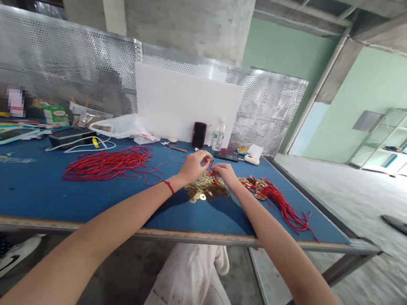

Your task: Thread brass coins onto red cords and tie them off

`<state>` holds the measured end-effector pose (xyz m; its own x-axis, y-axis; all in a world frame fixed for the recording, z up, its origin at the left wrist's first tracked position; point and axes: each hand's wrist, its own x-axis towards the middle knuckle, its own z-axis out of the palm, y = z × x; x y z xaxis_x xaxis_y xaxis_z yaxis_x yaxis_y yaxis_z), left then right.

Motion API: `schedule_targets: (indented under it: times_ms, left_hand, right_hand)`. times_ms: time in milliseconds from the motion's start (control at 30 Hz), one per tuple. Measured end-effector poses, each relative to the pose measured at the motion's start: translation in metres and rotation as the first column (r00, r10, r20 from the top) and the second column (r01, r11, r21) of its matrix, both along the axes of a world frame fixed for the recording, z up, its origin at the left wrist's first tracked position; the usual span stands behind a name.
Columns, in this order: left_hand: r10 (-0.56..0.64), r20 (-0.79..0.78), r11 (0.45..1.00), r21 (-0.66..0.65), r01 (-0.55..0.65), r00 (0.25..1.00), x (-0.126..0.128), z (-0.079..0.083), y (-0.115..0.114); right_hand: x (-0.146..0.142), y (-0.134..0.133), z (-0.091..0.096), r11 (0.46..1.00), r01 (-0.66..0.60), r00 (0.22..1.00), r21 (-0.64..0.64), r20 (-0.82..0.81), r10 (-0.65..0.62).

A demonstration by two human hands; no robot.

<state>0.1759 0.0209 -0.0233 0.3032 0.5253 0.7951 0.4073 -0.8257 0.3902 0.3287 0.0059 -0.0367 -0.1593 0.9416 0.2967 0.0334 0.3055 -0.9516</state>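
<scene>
My left hand (195, 165) and my right hand (224, 172) meet above a pile of brass-coloured coins (204, 189) with holes in them. Both are closed in a pinch on a thin red cord (214, 176), which runs between the fingertips. Whether a coin hangs on this cord I cannot tell. Left of my hands lies a big loose bundle of red cords (111, 163). On the right, a bunch of coins (258, 185) tied with red cords (289, 211) trails toward the table's front right corner.
Behind my hands, a phone (199, 135) stands upright beside clear plastic bottles (219, 136) and a white board (186, 104). A white plastic bag (126, 127), a black case (71, 139) and a white cable sit left. The blue table (111, 211) ends in a metal-framed edge.
</scene>
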Motion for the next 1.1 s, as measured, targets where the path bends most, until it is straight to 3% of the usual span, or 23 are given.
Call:
schedule_targets:
  times_ms: [100, 267, 433, 500, 633, 833, 1100]
  left_hand:
    - [-0.028, -0.045, 0.999, 0.039, 0.03, 0.999, 0.002, 0.0, -0.002]
    - [-0.09, 0.044, 0.996, 0.015, 0.089, 0.995, 0.002, 0.0, 0.002]
    - [-0.17, 0.121, 0.978, -0.102, 0.183, 0.978, 0.0, 0.0, 0.007]
    - [-0.188, 0.129, 0.967, -0.15, 0.206, 0.974, -0.001, 0.0, 0.008]
    - [-0.221, 0.107, 0.945, -0.221, 0.24, 0.969, -0.001, -0.002, 0.008]
    - [-0.249, 0.077, 0.931, -0.257, 0.26, 0.966, 0.0, 0.0, 0.003]
    - [-0.309, 0.034, 0.909, -0.284, 0.305, 0.951, 0.0, -0.001, 0.003]
  right_hand:
    - [0.002, 0.0, 0.0, 0.996, 0.058, 0.997, 0.072, 0.039, -0.061]
    - [0.008, 0.005, -0.003, 0.978, 0.156, 0.976, 0.135, 0.134, -0.174]
    - [0.013, 0.01, -0.003, 0.895, 0.284, 0.899, 0.344, 0.23, -0.373]
    - [0.013, 0.008, -0.001, 0.884, 0.223, 0.903, 0.411, 0.253, -0.346]
    - [0.01, 0.001, 0.003, 0.913, 0.063, 0.927, 0.403, 0.315, -0.204]
    - [0.01, -0.003, 0.007, 0.944, -0.015, 0.93, 0.33, 0.351, -0.108]
    - [0.012, 0.0, 0.008, 0.94, -0.046, 0.914, 0.337, 0.394, -0.097]
